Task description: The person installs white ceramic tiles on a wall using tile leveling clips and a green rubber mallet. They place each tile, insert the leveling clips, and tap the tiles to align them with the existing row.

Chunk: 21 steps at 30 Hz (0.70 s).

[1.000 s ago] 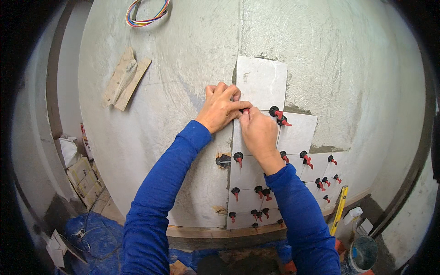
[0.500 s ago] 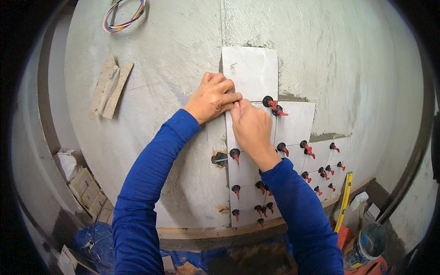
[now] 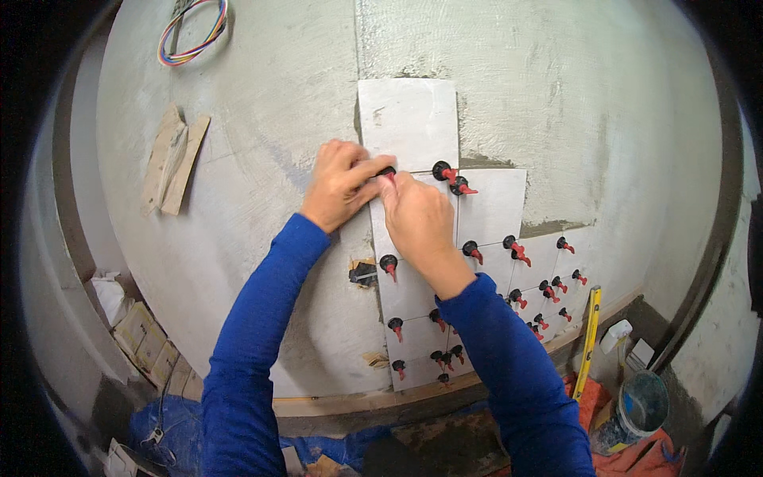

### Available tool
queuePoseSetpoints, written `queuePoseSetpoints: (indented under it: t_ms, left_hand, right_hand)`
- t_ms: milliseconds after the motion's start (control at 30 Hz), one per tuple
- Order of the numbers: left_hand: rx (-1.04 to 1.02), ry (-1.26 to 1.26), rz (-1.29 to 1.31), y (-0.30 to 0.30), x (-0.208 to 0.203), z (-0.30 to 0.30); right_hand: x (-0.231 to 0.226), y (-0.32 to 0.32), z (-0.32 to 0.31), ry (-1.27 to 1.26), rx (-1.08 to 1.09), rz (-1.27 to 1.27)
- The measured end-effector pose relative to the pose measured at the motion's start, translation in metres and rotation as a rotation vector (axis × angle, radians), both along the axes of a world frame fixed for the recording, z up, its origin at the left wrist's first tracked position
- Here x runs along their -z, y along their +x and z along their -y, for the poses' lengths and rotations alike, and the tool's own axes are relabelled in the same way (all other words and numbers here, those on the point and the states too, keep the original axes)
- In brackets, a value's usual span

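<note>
Well, the clip [image 3: 387, 171] has just come into view: half a second ago the fingers covered its black disc, and from where I stand it shows between them. It sits at the joint under the top tile [image 3: 408, 123], close to that tile's lower left corner, and I'd judge the work on it unfinished, since both hands are at it. The right hand [image 3: 421, 216] has its grip closed on the clip's red handle, thumb and finger together, the back of the hand outward. The left hand [image 3: 338, 187] is raised over the wall [image 3: 278, 95] beside the tile's left edge, knuckles up, one finger by the disc; it is blurred, so I can't tell whether it grips. Both blue sleeves [image 3: 266, 318] slant inward from below. Two more clips [image 3: 442, 170] stand by the tile's lower right corner
</note>
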<state>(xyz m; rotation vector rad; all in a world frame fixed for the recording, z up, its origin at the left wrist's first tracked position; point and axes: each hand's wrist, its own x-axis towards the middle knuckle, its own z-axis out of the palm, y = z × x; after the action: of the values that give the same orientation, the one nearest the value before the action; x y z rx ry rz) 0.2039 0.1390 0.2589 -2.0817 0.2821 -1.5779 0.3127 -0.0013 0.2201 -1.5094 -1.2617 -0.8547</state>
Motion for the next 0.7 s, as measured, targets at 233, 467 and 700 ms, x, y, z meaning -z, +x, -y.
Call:
queuePoseSetpoints:
  t_ms: [233, 467, 700]
  left_hand:
    - [0.210, -0.420, 0.169, -0.011, 0.018, -0.007]
    - [0.140, -0.474, 0.139, -0.011, 0.012, -0.010]
    - [0.133, -0.568, 0.114, -0.013, 0.005, 0.002]
  right_hand:
    - [-0.004, 0.072, 0.072, 0.290, -0.127, -0.133]
    - [0.006, 0.106, 0.079, 0.138, -0.101, -0.092]
    - [0.002, 0.120, 0.078, 0.203, -0.172, 0.114]
